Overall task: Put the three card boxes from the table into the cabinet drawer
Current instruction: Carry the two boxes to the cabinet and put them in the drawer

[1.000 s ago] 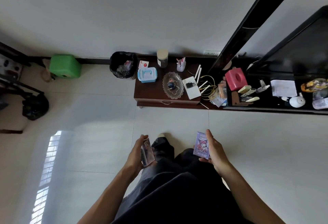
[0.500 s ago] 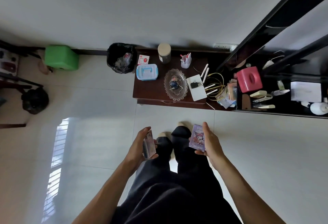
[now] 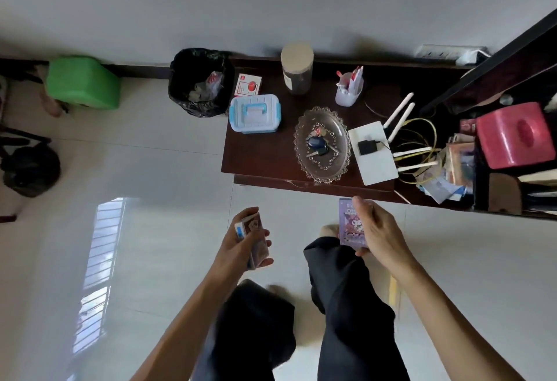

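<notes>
My left hand (image 3: 241, 248) grips a stack of card boxes (image 3: 255, 239), brown-fronted with a blue and white edge showing; I cannot tell whether it is one box or two. A purple card box (image 3: 351, 227) with a cartoon figure on it stands upright in my right hand (image 3: 378, 233). Both hands hang over the tiled floor just in front of the dark wooden cabinet (image 3: 259, 151). Its drawer front (image 3: 301, 184) sits under the top edge and looks closed.
On the cabinet top: a blue-lidded plastic box (image 3: 254, 113), a glass dish with keys (image 3: 322, 144), a white router (image 3: 375, 151), a jar (image 3: 297, 68), a cup (image 3: 349, 88). A black bin (image 3: 199, 82) and a green stool (image 3: 83, 82) stand left. A dark shelf with a red box (image 3: 515, 135) is right.
I have walked closer to the cabinet, which now looks larger. Both hands have come forward with the boxes still in them; the right one is near the cabinet's front edge.
</notes>
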A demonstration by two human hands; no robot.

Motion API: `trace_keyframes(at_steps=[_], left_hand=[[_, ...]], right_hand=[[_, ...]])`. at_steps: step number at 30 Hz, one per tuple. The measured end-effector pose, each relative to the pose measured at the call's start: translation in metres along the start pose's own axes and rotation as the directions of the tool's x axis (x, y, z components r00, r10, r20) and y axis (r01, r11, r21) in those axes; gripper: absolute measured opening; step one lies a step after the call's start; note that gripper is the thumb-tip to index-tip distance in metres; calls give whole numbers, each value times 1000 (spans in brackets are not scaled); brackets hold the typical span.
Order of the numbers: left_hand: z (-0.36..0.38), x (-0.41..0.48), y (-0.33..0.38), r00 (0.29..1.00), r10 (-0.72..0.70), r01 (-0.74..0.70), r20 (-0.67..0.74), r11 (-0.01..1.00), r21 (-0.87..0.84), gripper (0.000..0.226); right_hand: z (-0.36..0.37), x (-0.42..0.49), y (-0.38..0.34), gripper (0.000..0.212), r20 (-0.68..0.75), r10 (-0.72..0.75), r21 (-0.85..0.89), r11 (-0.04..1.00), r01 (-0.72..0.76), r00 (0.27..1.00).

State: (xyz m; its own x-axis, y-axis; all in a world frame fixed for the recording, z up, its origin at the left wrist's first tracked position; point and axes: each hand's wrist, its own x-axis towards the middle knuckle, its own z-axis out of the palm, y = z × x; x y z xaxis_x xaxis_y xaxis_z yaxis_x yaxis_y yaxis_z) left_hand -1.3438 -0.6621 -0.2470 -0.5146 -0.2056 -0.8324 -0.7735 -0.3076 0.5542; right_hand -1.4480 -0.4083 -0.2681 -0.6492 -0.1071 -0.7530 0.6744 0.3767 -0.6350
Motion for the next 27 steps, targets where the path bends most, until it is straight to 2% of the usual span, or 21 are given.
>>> trace_keyframes(at_steps=[5, 9, 13, 16, 19, 21, 23, 25, 27], left_hand=[[-6, 136, -81, 993, 114, -114, 8, 993, -23, 34], [-12, 211, -150, 989, 147, -144, 22, 984, -105, 42], [-12, 254, -194, 992, 120, -105, 40, 958, -267, 50], [-15, 272, -208, 980, 184, -144, 76, 920, -365, 56], [-18, 280, -205, 964, 252, -202, 80, 899, -389, 43], [-24, 279, -193, 948, 310, -266, 70, 896, -357, 37], [-36, 278, -176, 919, 390, -363, 56, 895, -259, 43], [-50, 279, -156, 865, 498, -488, 60, 864, -122, 52], [-62, 285, -131, 818, 575, -575, 19, 816, 56, 62]], right_hand=[[28, 114, 70, 45, 41, -131, 36, 991, 129, 991], [53, 179, 128, 51, 72, -160, 114, 982, 151, 985], [72, 221, 174, 48, 139, -193, 184, 969, 166, 971], [79, 236, 185, 39, 249, -254, 294, 939, 177, 935], [84, 235, 179, 43, 375, -288, 459, 884, 94, 881], [89, 231, 167, 49, 417, -315, 524, 850, 58, 852], [96, 230, 151, 52, 413, -335, 527, 846, 78, 847], [106, 234, 131, 52, 384, -365, 447, 877, 176, 848], [119, 240, 109, 44, 347, -425, 262, 900, 349, 836]])
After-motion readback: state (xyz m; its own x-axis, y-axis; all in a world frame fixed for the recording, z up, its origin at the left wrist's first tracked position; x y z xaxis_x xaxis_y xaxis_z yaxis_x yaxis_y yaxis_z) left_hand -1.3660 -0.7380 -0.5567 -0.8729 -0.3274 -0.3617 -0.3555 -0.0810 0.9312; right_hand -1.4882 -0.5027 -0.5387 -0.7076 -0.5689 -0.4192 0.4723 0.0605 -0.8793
